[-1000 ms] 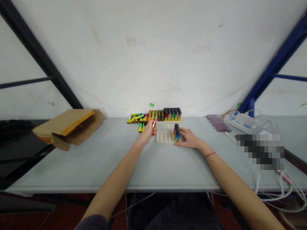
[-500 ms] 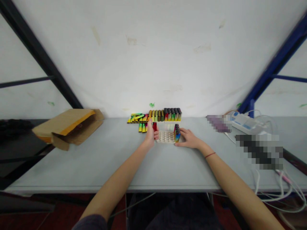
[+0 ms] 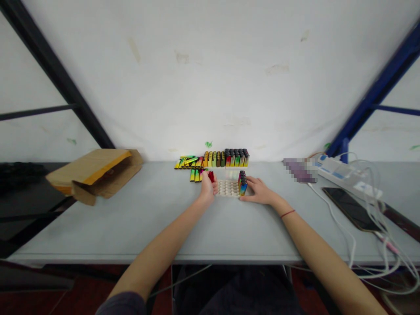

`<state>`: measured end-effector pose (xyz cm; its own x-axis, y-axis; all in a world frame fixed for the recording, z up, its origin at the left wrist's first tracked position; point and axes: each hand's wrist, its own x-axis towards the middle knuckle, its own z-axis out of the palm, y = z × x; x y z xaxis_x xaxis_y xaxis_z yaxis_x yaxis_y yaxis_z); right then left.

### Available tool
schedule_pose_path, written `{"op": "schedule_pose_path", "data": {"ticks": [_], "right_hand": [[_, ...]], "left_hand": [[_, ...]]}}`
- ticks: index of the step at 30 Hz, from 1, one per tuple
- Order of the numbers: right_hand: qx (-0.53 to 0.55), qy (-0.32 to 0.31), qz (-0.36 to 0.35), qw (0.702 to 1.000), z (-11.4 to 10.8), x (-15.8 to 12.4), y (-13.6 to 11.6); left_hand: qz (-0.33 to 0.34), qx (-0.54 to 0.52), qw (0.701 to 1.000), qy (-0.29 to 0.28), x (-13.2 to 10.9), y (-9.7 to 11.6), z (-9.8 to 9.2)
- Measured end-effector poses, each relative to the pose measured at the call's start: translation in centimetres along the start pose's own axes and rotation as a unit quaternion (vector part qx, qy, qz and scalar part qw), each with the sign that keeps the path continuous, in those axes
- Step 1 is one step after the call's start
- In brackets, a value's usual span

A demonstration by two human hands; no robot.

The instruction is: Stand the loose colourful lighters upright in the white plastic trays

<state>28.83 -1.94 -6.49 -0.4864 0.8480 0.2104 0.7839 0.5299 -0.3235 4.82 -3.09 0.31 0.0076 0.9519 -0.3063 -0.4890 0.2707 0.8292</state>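
Observation:
My left hand (image 3: 208, 189) is closed around red lighters (image 3: 211, 176) at the left end of a white tray with round holes (image 3: 227, 188). How many it holds is hidden by the fingers. A row of multicoloured lighters (image 3: 242, 183) with black tops stands upright in the tray's right end. My right hand (image 3: 260, 191) grips that end, its thumb at the front corner and its fingers farther back beside the lighters.
Behind stand a filled block of lighters (image 3: 236, 158) and a row of yellow-to-dark lighters (image 3: 214, 159). Shiny lighters (image 3: 189, 162) lie loose at their left. An open cardboard box (image 3: 95, 173) rests at left; a phone (image 3: 351, 209), power strip (image 3: 341, 173) and white cables (image 3: 341, 227) lie at right.
My left thumb, raised before, has come down by the red lighters. My right hand keeps its place at the tray, and the view has shifted very slightly.

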Motion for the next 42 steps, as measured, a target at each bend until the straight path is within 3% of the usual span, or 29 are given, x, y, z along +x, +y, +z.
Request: {"op": "schedule_pose_path", "data": {"ticks": [19,24,26,29,33,35,39,42], "right_hand": [[0.005,0.003,-0.004,1.000,0.0,0.0,0.0],[0.008,0.004,-0.010,1.000,0.0,0.0,0.1],[0.007,0.001,-0.009,1.000,0.0,0.0,0.1],[0.003,-0.003,-0.004,1.000,-0.1,0.0,0.0],[-0.004,-0.001,0.007,1.000,-0.1,0.0,-0.3],[-0.007,-0.001,0.006,1.000,-0.2,0.0,-0.4],[-0.010,-0.002,0.006,1.000,-0.3,-0.1,-0.6],[-0.012,-0.006,0.007,1.000,-0.3,-0.1,-0.5]], "left_hand": [[0.001,0.042,0.999,-0.005,0.5,-0.1,-0.3],[0.025,0.062,0.997,-0.047,1.0,-0.3,-0.5],[0.070,0.096,0.991,-0.069,1.2,-0.7,-0.5],[0.192,0.182,0.961,-0.083,1.9,-1.3,-0.4],[0.327,0.317,0.887,-0.079,3.8,-2.1,0.1],[0.350,0.358,0.860,-0.095,4.8,-2.5,0.2],[0.340,0.394,0.840,-0.153,6.2,-3.1,0.0],[0.358,0.455,0.798,-0.165,6.2,-3.2,-0.1]]}}
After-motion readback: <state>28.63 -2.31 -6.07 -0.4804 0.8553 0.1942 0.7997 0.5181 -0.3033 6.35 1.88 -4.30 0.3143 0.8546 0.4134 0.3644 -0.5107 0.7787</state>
